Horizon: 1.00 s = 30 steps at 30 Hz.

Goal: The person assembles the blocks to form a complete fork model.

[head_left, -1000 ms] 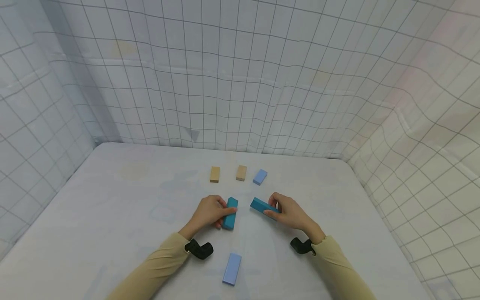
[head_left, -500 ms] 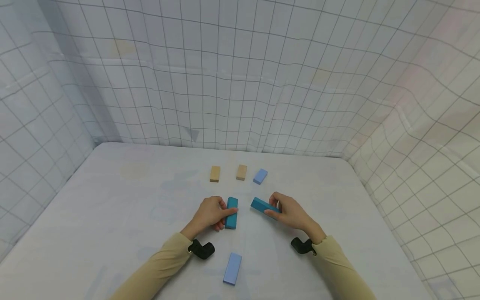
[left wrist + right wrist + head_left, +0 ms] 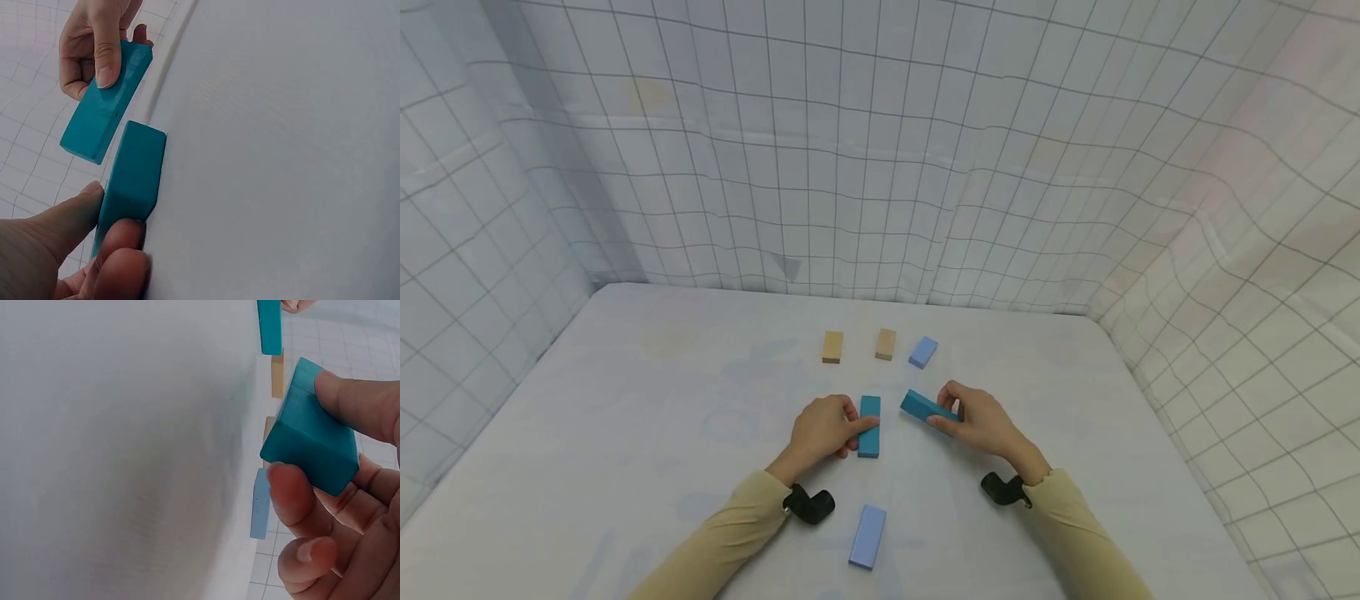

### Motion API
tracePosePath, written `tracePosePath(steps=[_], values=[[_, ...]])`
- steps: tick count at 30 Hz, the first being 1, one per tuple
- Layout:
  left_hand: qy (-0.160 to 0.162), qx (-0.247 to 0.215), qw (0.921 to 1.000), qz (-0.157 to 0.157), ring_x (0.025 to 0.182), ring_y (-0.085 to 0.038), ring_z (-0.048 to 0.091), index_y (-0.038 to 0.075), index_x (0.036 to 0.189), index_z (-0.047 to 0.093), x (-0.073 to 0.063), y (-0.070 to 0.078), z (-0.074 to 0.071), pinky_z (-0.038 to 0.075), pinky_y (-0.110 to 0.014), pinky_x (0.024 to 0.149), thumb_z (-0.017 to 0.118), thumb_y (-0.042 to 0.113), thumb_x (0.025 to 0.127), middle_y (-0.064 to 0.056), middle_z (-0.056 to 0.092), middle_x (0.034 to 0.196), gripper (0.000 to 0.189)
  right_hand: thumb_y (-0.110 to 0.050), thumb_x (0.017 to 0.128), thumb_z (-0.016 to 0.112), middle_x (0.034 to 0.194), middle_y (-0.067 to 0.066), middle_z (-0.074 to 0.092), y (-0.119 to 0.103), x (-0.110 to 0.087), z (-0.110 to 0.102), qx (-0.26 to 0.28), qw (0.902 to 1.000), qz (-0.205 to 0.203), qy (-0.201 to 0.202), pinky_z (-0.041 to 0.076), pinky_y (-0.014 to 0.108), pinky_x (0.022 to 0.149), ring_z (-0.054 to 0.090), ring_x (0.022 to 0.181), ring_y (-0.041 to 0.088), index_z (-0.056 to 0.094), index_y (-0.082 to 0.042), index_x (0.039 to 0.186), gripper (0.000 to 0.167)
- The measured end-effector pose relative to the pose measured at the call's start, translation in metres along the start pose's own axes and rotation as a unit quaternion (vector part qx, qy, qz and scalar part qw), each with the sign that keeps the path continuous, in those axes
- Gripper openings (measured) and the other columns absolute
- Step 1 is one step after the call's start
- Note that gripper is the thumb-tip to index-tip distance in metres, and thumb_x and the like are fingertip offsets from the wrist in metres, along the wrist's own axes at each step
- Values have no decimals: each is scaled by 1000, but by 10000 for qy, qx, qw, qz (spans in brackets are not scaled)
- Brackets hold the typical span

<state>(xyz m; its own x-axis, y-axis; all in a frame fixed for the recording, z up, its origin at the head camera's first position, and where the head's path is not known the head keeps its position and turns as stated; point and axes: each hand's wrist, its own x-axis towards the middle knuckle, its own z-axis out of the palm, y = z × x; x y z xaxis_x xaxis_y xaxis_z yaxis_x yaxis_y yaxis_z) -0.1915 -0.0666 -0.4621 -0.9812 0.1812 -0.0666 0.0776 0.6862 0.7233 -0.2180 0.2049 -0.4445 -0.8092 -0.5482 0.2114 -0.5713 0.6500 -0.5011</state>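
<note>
My left hand [image 3: 826,427] pinches a teal block [image 3: 869,407] between thumb and fingers, its long side pointing away from me. To the right, my right hand [image 3: 981,421] grips a second teal block [image 3: 919,406], held at a slant with its free end toward the first one. In the left wrist view the left teal block [image 3: 134,169] stands close to the table, and the right teal block [image 3: 103,122] is just beyond it, a small gap between them. The right wrist view shows the thumb on one face of its teal block [image 3: 312,434] and fingertips beneath.
Behind the hands lie a yellow block [image 3: 832,347], a tan block [image 3: 885,344] and a light blue block [image 3: 922,352] in a loose row. Another light blue block [image 3: 867,537] lies near the front, between the forearms. Gridded white curtains [image 3: 850,167] surround the white table [image 3: 647,400].
My left hand has shifted slightly to the right and turned its teal block, which now points straighter away from me. The right hand and its block have hardly moved.
</note>
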Motion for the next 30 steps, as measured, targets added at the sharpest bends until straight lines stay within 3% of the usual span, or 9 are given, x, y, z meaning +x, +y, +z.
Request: tracePosePath(steps=[6,16,30], values=[[58,85,9999,-1,40,-9,53,13,80,59,0,-3,-1,35,-24,41,68,45,85,11,57,51,34,-32,85,73,85,-9,59,0,8,2,-19,9999,112,123,43,24,55,48,58,4,59,-17,95,23],[235,-597,9979,-44,41,-10,56,12,85,63,-5,-8,0,40,-28,45,73,41,82,10,60,55,30,-25,86,73,89,-4,60,3,30,9,531,9981,27,295,44,26,59,50,63,10,61,-13,97,20],[631,-759,9946,311,40,-7,55,10,89,69,-5,-12,7,42,-27,43,75,41,80,13,61,56,33,-17,94,62,102,7,62,-9,60,24,978,9943,429,-43,41,25,56,45,61,10,61,-6,108,18]])
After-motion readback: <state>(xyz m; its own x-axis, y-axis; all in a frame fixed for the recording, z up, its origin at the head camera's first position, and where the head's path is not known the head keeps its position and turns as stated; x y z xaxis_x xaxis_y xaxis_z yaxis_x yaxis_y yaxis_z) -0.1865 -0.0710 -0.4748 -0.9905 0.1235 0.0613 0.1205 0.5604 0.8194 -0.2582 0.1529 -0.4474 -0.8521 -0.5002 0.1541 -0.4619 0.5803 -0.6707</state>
